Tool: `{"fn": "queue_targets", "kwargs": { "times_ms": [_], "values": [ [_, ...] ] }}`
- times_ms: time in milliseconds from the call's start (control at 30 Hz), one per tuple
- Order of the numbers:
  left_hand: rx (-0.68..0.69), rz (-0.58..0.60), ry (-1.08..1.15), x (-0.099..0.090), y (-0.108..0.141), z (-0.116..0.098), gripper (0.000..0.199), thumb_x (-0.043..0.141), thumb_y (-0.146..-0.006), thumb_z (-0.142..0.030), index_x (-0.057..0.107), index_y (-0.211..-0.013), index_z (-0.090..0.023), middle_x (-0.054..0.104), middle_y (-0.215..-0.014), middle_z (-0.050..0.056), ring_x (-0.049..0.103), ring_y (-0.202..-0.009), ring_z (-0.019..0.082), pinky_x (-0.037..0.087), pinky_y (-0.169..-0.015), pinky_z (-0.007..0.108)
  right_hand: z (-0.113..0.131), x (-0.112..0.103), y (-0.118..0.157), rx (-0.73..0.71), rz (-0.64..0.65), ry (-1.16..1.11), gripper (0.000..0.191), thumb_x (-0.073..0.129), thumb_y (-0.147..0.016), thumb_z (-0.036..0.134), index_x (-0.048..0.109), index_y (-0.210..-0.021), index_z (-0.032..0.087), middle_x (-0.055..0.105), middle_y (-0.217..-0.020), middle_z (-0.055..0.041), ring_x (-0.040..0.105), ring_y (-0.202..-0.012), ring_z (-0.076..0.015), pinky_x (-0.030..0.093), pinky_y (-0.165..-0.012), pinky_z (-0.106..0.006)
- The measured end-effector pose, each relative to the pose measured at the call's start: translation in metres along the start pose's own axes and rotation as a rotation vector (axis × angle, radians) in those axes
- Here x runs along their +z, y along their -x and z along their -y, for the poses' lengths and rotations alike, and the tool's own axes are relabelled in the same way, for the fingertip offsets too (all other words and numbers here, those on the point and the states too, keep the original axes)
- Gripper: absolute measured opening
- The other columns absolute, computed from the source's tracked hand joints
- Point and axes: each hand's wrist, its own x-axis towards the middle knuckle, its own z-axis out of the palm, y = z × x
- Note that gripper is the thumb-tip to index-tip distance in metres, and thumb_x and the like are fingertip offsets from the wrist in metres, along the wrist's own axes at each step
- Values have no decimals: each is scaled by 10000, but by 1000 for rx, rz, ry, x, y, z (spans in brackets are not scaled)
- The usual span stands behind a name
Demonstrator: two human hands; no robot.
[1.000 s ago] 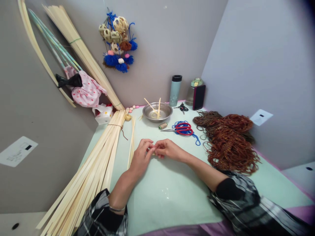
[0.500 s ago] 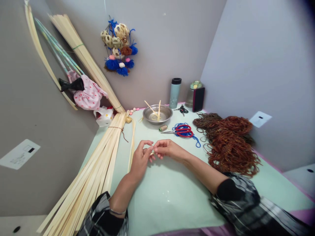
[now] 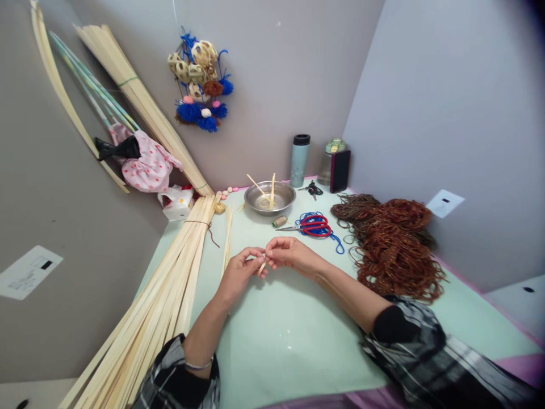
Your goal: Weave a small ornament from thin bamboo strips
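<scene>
My left hand (image 3: 242,271) and my right hand (image 3: 290,255) meet above the middle of the table. Between their fingertips is a small pale bamboo strip (image 3: 262,267), bent in a curve; fingers cover much of it. Both hands are closed in a pinch on it. Just beyond them lie red-handled scissors (image 3: 315,225) on a tangle of blue cord (image 3: 339,245), with a thread spool (image 3: 280,221) to their left. A steel bowl (image 3: 269,207) behind holds two short bamboo strips (image 3: 272,190). Thin bamboo strips (image 3: 227,241) rest left of my left hand.
A large bundle of bamboo strips (image 3: 170,284) lies along the left side. Brown cord heaps (image 3: 395,250) fill the right. At the back stand a tumbler (image 3: 300,162), a bottle (image 3: 327,167), a phone (image 3: 340,171) and small black scissors (image 3: 314,190). Woven balls (image 3: 198,71) hang on the wall.
My left hand has tilted lower and its fingers have drawn in closer. More of the curved strip shows beneath the fingertips. The whole view has shifted slightly.
</scene>
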Motion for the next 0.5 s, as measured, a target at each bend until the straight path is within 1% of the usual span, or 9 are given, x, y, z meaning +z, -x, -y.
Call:
{"fn": "queue_targets", "kwargs": {
  "times_ms": [133,200,267,333,433,467,500],
  "values": [
    [39,-53,-14,2,3,-5,315,698,-834,-473,589,-879,-181,630,-1180,58,639,-648,104,500,-583,244,1,-1,2,24,61,10,290,873,-687,314,678,-808,135,695,-731,-13,650,-682,-116,528,-689,-258],
    [76,-33,-44,2,4,-7,287,694,-844,-453,604,-867,-182,626,-1184,57,606,-632,86,474,-570,231,0,-3,2,52,96,-20,283,874,-686,297,676,-810,137,694,-733,-10,648,-685,-111,525,-694,-251],
    [114,15,-102,0,5,-9,253,713,-833,-417,647,-835,-174,612,-1197,63,562,-625,67,452,-572,224,1,-5,2,74,123,-51,281,876,-679,286,674,-803,136,690,-729,-7,637,-672,-101,517,-693,-242],
    [144,75,-159,-4,5,-11,216,742,-809,-381,695,-806,-170,607,-1183,77,583,-726,99,455,-614,226,2,-6,2,83,131,-56,281,879,-666,276,670,-788,134,685,-722,-5,626,-651,-95,506,-689,-239],
    [166,138,-186,-8,5,-14,193,766,-786,-356,719,-769,-169,621,-1133,99,610,-990,195,476,-712,240,4,-4,3,60,111,-9,267,869,-658,257,658,-768,137,664,-707,2,608,-649,-97,489,-690,-245],
    [163,149,-176,-9,4,-15,204,769,-783,-357,709,-755,-165,625,-1143,103,614,-1003,202,482,-725,246,4,-2,3,38,97,20,253,856,-664,250,650,-761,141,655,-700,7,597,-647,-97,480,-685,-247],
    [154,151,-153,-9,4,-14,220,767,-786,-367,694,-757,-161,624,-1178,103,631,-955,189,489,-717,253,4,0,3,6,77,65,229,833,-678,241,641,-758,145,645,-694,11,582,-643,-97,468,-673,-245]
  ]
}}
